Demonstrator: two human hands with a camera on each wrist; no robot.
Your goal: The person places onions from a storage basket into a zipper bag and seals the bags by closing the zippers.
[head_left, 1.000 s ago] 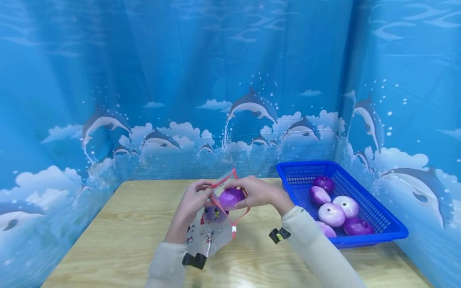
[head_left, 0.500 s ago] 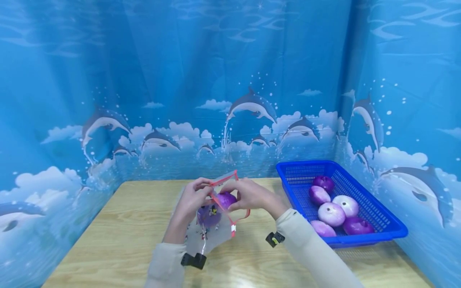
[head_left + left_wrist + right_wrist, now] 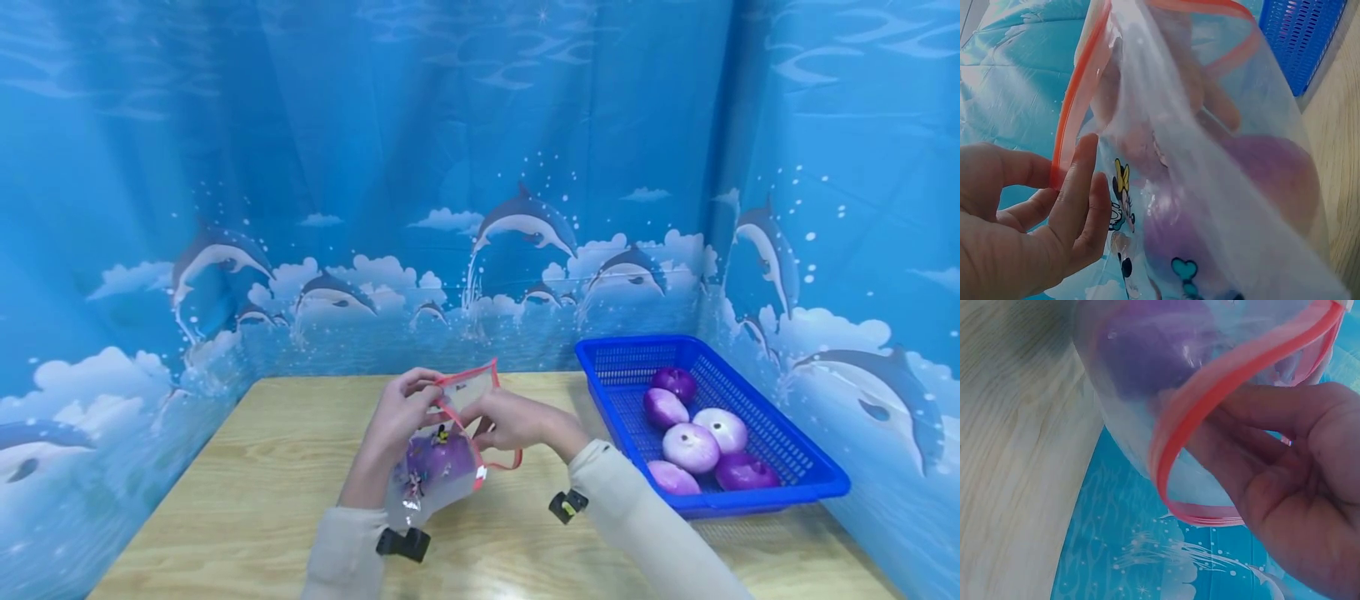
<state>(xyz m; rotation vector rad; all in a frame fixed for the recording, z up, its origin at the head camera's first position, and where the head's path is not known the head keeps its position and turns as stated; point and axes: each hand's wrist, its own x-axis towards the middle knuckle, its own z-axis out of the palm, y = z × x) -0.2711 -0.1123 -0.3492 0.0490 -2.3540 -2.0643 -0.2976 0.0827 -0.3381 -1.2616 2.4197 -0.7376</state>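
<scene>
By the left hand [image 3: 403,408], a clear bag [image 3: 435,502] of purple onions [image 3: 435,458] is held open
The red rim [image 3: 1191,417] is pinched between left thumb and fingers at the bag's 11 o'clock; at least two onions are seen inside; at 2 o'clock the right hand [image 3: 517,419] is tucked into the mouth, and whether an onion is gripped by its fingers cannot be told; at 3 o'clock six more onions [image 3: 690,447] are held by a blue basket [image 3: 757,499]

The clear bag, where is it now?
In the head view, the bag is left of the blue basket, its mouth between the left hand and right hand.
</scene>
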